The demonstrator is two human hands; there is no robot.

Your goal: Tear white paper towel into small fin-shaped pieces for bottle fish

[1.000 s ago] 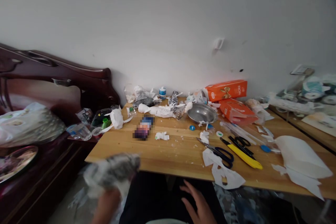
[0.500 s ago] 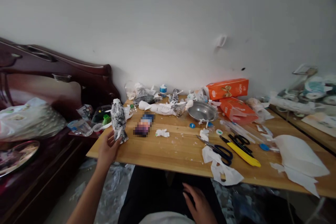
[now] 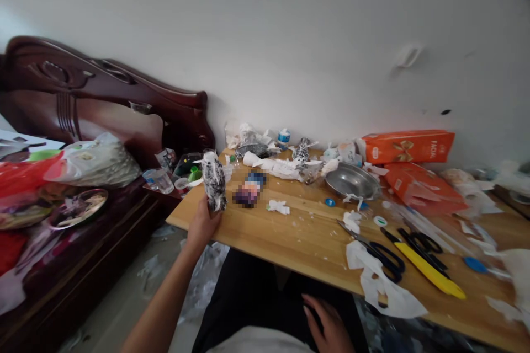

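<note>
A mottled black-and-white, bird-like figure [image 3: 214, 182] stands upright near the left end of the wooden table [image 3: 298, 248]. My left hand [image 3: 203, 224] is closed around its lower part; some of the fingers are hidden behind it. Just right of the figure lies a flat rectangular item [image 3: 249, 190], pixelated so its kind cannot be told. A crumpled white paper scrap [image 3: 279, 207] is farther right. Below the table edge, my right hand [image 3: 327, 324] rests on my lap with its fingers stretched out, holding nothing.
Dark-handled scissors [image 3: 387, 259], a yellow utility knife [image 3: 430, 267] and torn white paper [image 3: 383, 287] lie at right. Behind them are a metal bowl [image 3: 351, 181] and orange tissue packs [image 3: 409, 146]. A bed with a plate [image 3: 78, 209] is at left.
My view has turned to the left, so the table's things appear farther right and more of the bed shows. My left hand keeps its hold on the figure.
</note>
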